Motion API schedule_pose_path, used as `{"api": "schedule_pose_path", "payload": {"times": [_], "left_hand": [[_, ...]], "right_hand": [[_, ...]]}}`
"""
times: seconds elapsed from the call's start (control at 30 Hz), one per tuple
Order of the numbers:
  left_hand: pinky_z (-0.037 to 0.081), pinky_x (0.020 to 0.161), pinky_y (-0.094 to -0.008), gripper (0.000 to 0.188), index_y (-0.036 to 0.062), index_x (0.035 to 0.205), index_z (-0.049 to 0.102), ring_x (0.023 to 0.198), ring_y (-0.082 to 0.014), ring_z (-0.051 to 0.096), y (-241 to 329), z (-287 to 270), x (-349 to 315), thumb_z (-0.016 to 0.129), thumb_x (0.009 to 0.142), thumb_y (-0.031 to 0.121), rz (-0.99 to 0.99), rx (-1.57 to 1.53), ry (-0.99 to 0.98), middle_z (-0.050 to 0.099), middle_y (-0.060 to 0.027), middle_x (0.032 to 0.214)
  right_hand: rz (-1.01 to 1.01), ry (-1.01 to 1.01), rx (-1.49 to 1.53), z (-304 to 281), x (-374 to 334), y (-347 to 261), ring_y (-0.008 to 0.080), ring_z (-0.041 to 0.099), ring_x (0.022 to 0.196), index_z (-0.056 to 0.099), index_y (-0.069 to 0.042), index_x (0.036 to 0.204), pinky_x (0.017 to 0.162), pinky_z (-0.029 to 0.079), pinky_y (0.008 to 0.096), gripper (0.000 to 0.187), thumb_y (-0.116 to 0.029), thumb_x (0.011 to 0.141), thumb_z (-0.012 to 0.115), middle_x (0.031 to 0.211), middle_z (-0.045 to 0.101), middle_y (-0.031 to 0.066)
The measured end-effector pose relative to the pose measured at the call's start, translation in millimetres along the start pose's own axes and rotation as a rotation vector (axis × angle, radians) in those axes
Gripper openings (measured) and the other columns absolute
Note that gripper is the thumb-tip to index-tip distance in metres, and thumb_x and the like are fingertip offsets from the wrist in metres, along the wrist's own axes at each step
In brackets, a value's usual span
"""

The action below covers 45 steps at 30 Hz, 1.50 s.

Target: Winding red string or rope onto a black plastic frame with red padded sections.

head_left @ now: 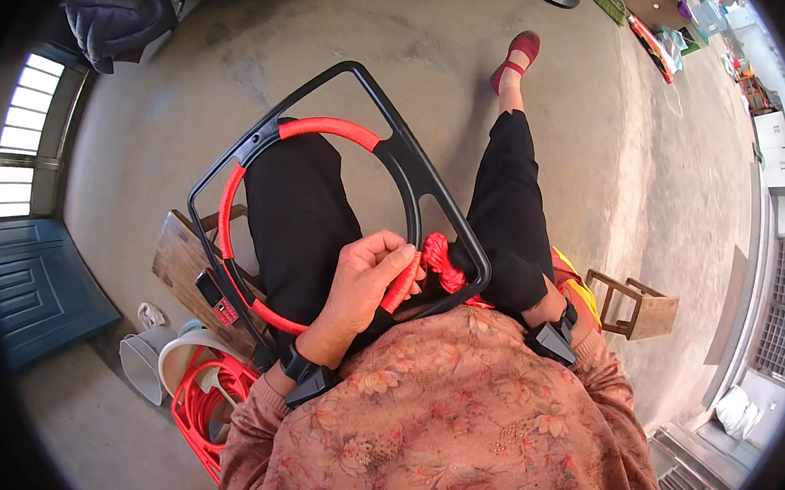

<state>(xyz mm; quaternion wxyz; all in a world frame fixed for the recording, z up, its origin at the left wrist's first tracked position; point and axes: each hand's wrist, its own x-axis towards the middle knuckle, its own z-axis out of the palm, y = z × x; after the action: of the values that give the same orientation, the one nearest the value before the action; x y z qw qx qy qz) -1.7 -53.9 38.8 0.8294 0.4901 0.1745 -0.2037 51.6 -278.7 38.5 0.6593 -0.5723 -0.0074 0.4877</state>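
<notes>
A black frame [448, 208] with a round inner ring rests across my lap. Red cord [329, 126] is wound tightly round several stretches of the ring, with black showing between them. My left hand [369, 277] is closed on the wound cord at the near part of the ring, thumb pressed on top. My right hand [510, 279], in a dark glove, is at the frame's near right corner. It is closed at a bunched hank of red cord [444, 262]. Its fingers are hard to make out against my black trousers.
Left of my legs are a wooden bench [180, 256] with a red and black phone [216, 299], a white bucket [181, 358] and a red plastic basket [207, 405]. On the right stands a small wooden stool [649, 311]. A broom [604, 1] lies far right.
</notes>
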Motion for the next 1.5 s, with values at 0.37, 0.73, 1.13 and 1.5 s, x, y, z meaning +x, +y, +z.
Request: {"api": "schedule_pose_path", "payload": {"times": [0.37,0.73,1.13,1.5], "left_hand": [[0.052,0.053,-0.0219,0.018,0.001,0.091,0.058,0.059,-0.0114,0.063,-1,-1,6,0.058,0.094,0.019,0.028,0.047,0.0,0.066,-0.0079,0.075],[0.05,0.051,-0.0219,0.013,0.0019,0.092,0.058,0.058,-0.0115,0.063,-5,-2,8,0.056,0.094,0.015,0.052,0.035,0.001,0.065,-0.0071,0.074],[0.052,0.054,-0.022,0.011,0.0021,0.093,0.057,0.062,-0.0111,0.063,-5,-4,7,0.057,0.093,0.013,0.013,0.03,-0.009,0.066,-0.009,0.078],[0.051,0.06,-0.0216,0.015,-0.0004,0.094,0.059,0.066,-0.0099,0.063,-4,11,16,0.06,0.092,0.014,-0.03,0.16,-0.097,0.065,-0.0058,0.077]], "right_hand": [[-0.16,0.052,0.051,-4,-3,-7,0.0091,0.056,0.093,0.058,0.002,0.118,0.084,0.045,0.0228,0.027,-0.009,0.095,0.049,0.105,0.062,0.0027],[-0.33,0.052,0.106,17,10,-29,0.0122,0.057,0.098,0.045,0.0,0.133,0.087,0.045,0.0252,0.053,-0.005,0.083,0.064,0.111,0.06,0.006],[-0.544,0.226,0.745,-33,4,-29,0.021,0.057,0.099,0.051,0.0,0.119,0.092,0.045,0.0351,0.038,-0.03,0.096,0.05,0.103,0.061,0.0093],[-0.727,0.654,-1.161,-48,-21,-83,0.0244,0.058,0.104,0.054,-0.003,0.12,0.095,0.042,0.0349,0.036,-0.005,0.084,0.051,0.11,0.062,0.0116]]}}
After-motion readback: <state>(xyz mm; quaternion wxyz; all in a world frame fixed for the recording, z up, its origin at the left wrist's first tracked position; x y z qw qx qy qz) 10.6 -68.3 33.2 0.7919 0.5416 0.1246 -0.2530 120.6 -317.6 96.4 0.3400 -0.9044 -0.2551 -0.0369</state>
